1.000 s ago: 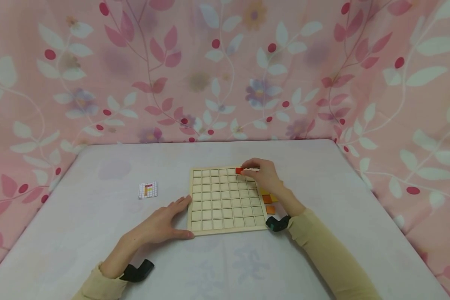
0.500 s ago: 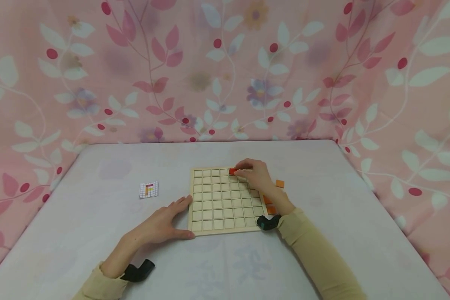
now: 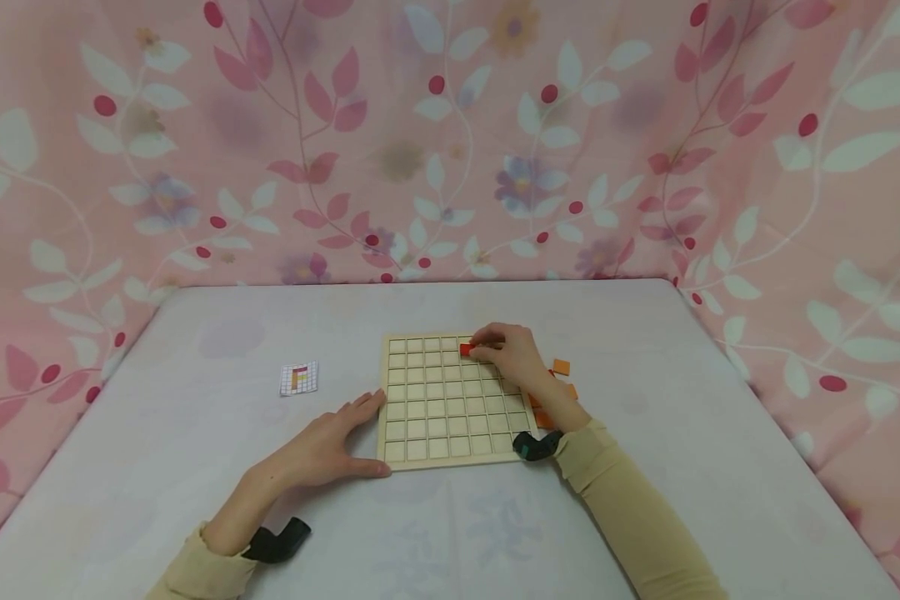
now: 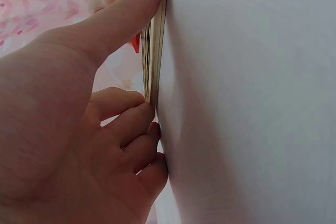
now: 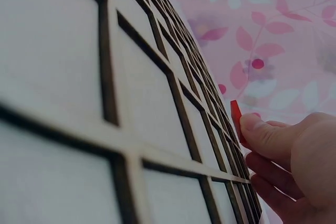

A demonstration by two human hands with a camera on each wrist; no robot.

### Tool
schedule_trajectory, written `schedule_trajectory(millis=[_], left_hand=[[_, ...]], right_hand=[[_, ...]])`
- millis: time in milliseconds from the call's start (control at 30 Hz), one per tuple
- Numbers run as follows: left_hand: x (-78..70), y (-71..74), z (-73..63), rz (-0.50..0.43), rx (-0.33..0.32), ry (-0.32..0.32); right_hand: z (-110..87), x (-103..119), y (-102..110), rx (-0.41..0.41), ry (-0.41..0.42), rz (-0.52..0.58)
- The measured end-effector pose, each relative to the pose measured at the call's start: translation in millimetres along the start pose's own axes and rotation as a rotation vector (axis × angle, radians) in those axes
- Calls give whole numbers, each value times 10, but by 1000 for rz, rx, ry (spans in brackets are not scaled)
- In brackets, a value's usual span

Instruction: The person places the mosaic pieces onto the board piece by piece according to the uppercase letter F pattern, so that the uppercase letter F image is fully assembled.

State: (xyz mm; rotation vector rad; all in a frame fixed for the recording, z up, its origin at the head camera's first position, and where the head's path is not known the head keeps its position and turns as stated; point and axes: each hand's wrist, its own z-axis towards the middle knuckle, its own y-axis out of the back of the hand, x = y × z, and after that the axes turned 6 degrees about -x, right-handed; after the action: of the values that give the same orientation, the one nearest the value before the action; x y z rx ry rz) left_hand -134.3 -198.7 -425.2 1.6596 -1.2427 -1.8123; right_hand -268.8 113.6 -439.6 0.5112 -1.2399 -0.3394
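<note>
A wooden grid board lies flat on the table. At its left edge my left hand rests with the thumb at the near corner and the fingertips against the side; the left wrist view shows the thumb touching the board's edge. Over the far right part of the grid, my right hand pinches a small red square tile. In the right wrist view this tile stands tilted between thumb and fingers, close above the grid. Part of the board's right side is hidden by the right hand and wrist.
Several orange tiles lie just right of the board, partly covered by the right forearm. A small paper card with a coloured grid pattern lies left of the board. A pink floral cloth hangs behind the white table.
My right hand has moved left along the board's far row with the red tile, then slightly nearer. Orange tiles right of the board came into view. The left hand stays put.
</note>
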Motion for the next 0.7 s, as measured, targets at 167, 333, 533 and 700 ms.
schedule_trajectory(millis=[167, 333, 533, 700], left_hand=[[-1, 1, 3, -2, 2, 2], [1, -3, 4, -1, 1, 5], [3, 0, 5, 2, 0, 1], [9, -7, 3, 4, -4, -4]], right_hand=[[1, -54, -11, 3, 50, -16], [-19, -74, -6, 13, 46, -11], [-27, -80, 7, 18, 57, -12], [-20, -95, 1, 15, 59, 0]])
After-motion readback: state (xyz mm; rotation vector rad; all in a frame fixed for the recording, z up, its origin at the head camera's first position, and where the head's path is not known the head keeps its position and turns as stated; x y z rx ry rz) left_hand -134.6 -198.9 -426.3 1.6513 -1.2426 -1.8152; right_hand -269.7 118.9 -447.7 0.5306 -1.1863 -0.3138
